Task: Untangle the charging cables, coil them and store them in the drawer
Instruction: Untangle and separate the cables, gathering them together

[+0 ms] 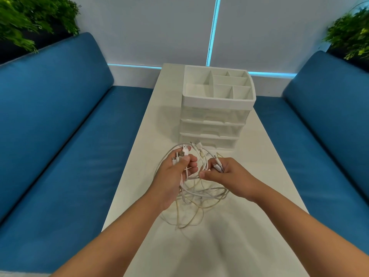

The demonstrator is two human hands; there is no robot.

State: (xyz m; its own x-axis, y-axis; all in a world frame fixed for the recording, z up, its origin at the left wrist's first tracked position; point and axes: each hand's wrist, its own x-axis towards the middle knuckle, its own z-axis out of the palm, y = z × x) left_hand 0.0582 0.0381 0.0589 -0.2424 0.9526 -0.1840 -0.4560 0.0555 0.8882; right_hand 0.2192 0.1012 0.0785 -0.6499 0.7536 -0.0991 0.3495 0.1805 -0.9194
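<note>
Both hands pinch plug ends: L hand (175, 172) and R hand (225, 174) nearly touching, cable tangle (195, 198) hanging below/between, w/ drawer unit (213, 124) just beyond.

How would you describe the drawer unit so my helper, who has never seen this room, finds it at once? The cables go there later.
Between the two blue sofas stands a long white table. At its far end, beyond both hands and the tangled cables, sits the drawer unit: three stacked translucent drawers, all closed. An open white tray with dividers on top sets it apart.
</note>
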